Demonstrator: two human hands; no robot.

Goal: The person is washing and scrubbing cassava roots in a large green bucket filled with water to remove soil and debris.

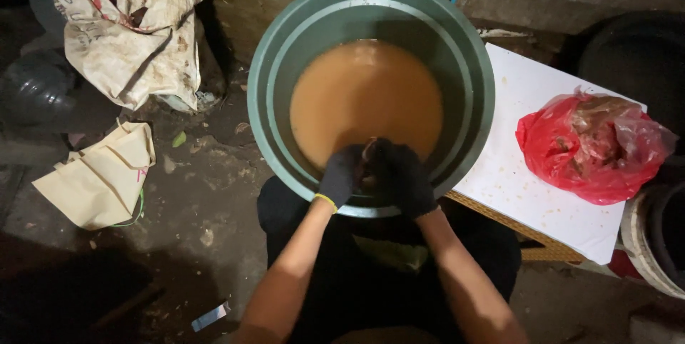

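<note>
Green basin (267,101) on the floor holds murky brown water (364,98). Left hand (341,173) and right hand (403,176), both black-gloved, meet at the near rim, fingers curled around a small dark object (369,153) just above the water. Red bag (592,145) sits on the white tabletop (524,187).

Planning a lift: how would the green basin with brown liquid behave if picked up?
The green basin is probably heavy: wide, with a deep-looking pool of brown liquid. Liquid would likely slosh if tilted. Rim may be slippery; both gloved hands, left hand and right hand, work over it.
</note>
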